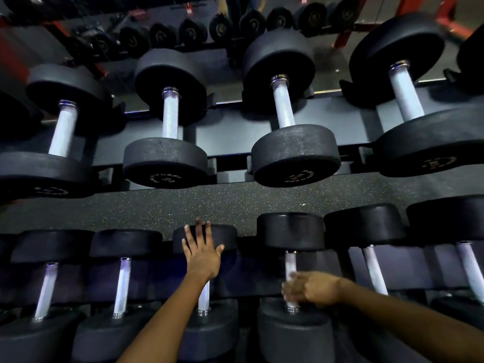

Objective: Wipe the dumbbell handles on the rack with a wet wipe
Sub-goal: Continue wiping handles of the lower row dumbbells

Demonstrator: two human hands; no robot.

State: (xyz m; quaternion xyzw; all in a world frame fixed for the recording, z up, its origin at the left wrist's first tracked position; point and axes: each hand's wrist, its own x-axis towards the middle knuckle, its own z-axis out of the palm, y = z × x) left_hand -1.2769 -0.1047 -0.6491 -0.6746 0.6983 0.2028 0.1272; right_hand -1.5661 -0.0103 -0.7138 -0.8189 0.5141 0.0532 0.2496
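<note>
Black dumbbells with silver knurled handles lie in two rows on a dark rack (235,132). My right hand (311,288) is curled round the lower part of one lower-row handle (290,265), with a pale wet wipe (288,294) partly showing under the blurred fingers. My left hand (201,251) lies flat with spread fingers on the far head (227,238) of the neighbouring dumbbell to the left. That dumbbell's handle (203,299) is partly hidden by my left forearm.
Several larger dumbbells sit on the upper row, such as one in the middle (170,113). Speckled rubber floor (235,205) shows between the rows. A mirror behind reflects smaller dumbbells (251,22) and red frame parts (445,19).
</note>
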